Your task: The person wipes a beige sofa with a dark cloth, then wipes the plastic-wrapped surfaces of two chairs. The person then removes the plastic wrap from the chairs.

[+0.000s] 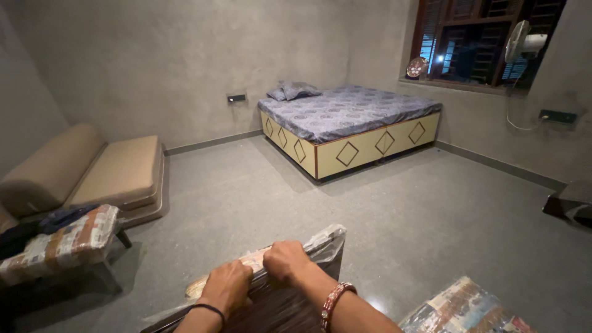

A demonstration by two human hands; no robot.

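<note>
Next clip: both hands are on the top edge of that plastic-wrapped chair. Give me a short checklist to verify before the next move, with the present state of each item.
1. Left hand grips the top edge of the plastic-wrapped chair: ok, fingers curled over it.
2. Right hand grips the same edge: ok, beside the left, touching or nearly so.
3. Floor ahead, toward the bed, free of obstacles: ok.
4. Second wrapped chair at left stands apart from the held one: ok.
5. Wrapped piece at lower right stands apart: ok, narrow gap.
6. Chair legs on the floor: cannot tell, out of frame.
</note>
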